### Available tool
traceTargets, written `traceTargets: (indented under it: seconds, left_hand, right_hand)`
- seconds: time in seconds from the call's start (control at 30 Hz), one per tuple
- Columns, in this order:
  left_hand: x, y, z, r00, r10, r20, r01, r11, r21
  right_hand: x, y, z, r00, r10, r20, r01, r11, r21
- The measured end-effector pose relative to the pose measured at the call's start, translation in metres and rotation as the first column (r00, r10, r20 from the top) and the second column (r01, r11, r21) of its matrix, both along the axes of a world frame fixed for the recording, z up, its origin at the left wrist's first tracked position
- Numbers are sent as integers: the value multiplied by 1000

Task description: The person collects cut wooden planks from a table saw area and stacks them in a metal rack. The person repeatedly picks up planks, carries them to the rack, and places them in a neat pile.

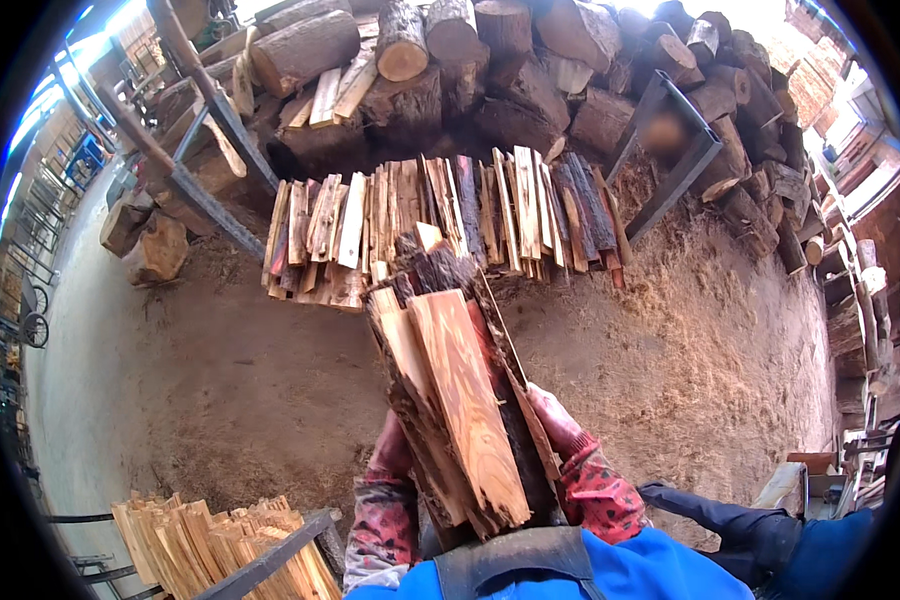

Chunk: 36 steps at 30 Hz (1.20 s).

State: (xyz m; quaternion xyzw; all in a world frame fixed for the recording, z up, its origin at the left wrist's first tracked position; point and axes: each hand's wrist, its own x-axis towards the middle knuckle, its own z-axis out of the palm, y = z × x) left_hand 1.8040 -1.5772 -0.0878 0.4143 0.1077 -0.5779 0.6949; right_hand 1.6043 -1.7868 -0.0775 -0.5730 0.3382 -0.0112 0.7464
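Against my front I carry a bundle of rough wood slabs (pixel 470 400), several pieces with bark along their edges, the top one pale and grained. My left hand (pixel 394 446) grips the bundle's left side, its fingers mostly hidden behind the wood. On the other side my right hand (pixel 556 418) is closed around the edge, thumb side showing. The bundle's far end overlaps, in my view, a long row of stacked slabs (pixel 410 205) lying between metal posts. Whether the two touch I cannot tell.
Big logs (pixel 402 45) are piled behind the row. Slanted metal posts (pixel 210 200) stand left, and a metal frame (pixel 675 185) right. Pale cut boards (pixel 220 545) sit at lower left beside a metal bar (pixel 270 560). Another person's dark-clothed leg (pixel 730 518) shows at lower right. Sawdust covers the ground (pixel 260 400).
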Motion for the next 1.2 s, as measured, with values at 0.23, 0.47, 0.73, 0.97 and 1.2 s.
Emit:
traceTargets:
  seconds: [0.23, 0.47, 0.73, 0.97, 1.2]
  left_hand:
    - [78, -131, -19, 996, 30, 81, -31, 999, 9]
    - [135, -206, -54, 998, 64, 2, -64, 998, 6]
    - [222, -301, -102, 998, -31, 53, 27, 996, 81]
    - [325, -399, -188, 986, -168, -10, 167, 972, 163]
    - [432, -524, -249, 970, -235, -68, 238, 971, 37]
  right_hand:
    - [85, -139, -26, 995, 40, 96, -41, 999, 5]
    - [151, -225, -49, 997, 63, 39, -66, 993, 93]
    - [226, -295, -129, 997, -6, -80, 20, 985, 173]
    - [307, -372, -197, 982, -180, -63, 188, 970, 157]
    - [395, -490, -241, 952, -303, 33, 300, 951, 78]
